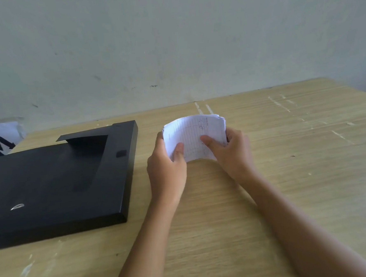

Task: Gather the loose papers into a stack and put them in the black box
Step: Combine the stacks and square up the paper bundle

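Note:
A stack of white papers (193, 133) with printed lines and some handwriting stands on edge above the wooden table, bowed into an arch. My left hand (166, 171) grips its left side, thumb across the front sheet. My right hand (232, 152) grips its right side, thumb pressed on the front as well. To the left lies the flat black box (52, 185), shut, with its closing flap (86, 142) and small tab on top. The papers are apart from the box, about a hand's width to its right.
The wooden table (287, 185) reaches a pale wall at the back. A white sheet with black marks (2, 138) sits at the far left behind the box. White scuff marks streak the table's right side.

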Demonstrator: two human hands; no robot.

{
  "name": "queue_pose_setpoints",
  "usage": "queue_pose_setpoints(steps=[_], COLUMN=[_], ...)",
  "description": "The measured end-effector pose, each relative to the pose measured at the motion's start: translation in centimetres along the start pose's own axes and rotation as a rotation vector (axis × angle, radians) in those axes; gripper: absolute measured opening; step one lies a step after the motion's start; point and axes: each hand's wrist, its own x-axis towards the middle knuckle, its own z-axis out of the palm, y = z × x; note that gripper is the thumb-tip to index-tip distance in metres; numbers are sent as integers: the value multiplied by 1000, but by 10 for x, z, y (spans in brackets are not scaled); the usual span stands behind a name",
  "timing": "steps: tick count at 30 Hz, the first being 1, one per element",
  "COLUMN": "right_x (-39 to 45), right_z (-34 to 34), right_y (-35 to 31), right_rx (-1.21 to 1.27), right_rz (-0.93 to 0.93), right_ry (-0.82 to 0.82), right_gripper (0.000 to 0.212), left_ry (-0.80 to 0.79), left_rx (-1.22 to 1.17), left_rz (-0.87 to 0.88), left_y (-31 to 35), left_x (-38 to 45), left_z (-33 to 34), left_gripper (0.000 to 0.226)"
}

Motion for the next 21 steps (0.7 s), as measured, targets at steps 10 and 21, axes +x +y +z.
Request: queue_pose_setpoints(steps=[10,21], right_x=[2,2], right_z=[-2,-6], right_y=[5,8], right_rx=[140,187], right_rz=[34,-40], right_ry=[-105,-200], right_gripper=[24,35], left_ry=[218,-97], left_rx=[375,814], left_rz=[439,574], left_y=[29,53], left_x=[-12,5], left_z=[-15,7], left_gripper=[69,59])
